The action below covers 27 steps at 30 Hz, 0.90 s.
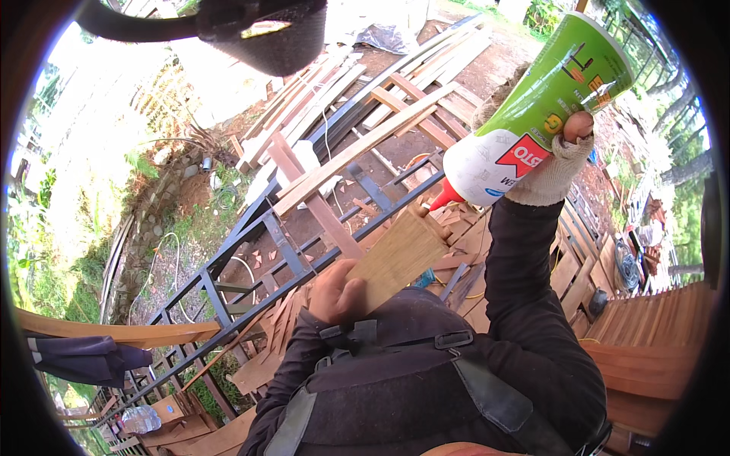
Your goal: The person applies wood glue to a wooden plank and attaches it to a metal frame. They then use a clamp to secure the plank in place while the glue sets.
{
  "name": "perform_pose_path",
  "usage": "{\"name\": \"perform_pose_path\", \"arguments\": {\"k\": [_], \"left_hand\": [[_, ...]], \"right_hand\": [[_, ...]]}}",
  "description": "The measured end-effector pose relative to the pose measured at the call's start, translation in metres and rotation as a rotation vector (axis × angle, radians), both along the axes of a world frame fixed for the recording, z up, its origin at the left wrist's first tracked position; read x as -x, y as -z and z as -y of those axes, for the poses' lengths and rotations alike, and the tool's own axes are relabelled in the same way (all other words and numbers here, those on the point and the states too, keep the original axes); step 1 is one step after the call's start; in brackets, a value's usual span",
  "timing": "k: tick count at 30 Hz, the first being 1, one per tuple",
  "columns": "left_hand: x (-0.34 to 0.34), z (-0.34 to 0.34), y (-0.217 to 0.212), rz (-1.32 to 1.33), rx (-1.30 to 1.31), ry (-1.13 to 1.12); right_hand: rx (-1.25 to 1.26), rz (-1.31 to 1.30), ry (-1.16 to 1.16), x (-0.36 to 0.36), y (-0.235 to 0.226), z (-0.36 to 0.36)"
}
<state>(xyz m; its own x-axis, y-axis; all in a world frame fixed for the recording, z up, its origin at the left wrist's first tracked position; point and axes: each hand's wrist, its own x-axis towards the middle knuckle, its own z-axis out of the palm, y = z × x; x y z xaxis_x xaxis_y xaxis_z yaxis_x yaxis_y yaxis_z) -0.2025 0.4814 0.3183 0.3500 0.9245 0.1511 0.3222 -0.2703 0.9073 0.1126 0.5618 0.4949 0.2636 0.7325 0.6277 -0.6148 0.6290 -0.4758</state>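
Note:
Wrapped in a knit glove with the thumb tip bare, my right hand [559,167] grips a large green and white glue bottle [532,114]. The bottle is tipped nozzle-down, and its red nozzle [447,195] is at the upper end of a short wooden board [403,258]. Whether the tip touches the wood I cannot tell. A peg-like wooden stub [423,211] stands out from that end. Bare and closed on the board's lower end, my left hand [338,292] holds it in front of my body.
A dark metal frame [285,243] runs diagonally beyond my hands, with wooden planks [365,148] lying across it. Long boards are stacked farther back [449,53]. Wood scraps [289,311] litter the ground. Curved slatted wood [646,327] stands at right, and dark cloth [87,357] hangs at left.

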Motion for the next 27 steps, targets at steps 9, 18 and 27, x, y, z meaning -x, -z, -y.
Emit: {"name": "perform_pose_path", "arguments": {"k": [9,18,27], "left_hand": [[0.005,0.001,0.004,-0.012,-0.002,0.007],[0.005,0.003,0.006,0.025,-0.013,0.005],[0.010,0.006,0.019,0.039,-0.033,0.010]], "right_hand": [[0.020,-0.046,-0.020,-0.005,0.000,0.000],[0.117,0.416,0.382,-0.012,-0.001,-0.006],[-0.023,0.166,-0.057,-0.020,0.006,-0.018]]}}
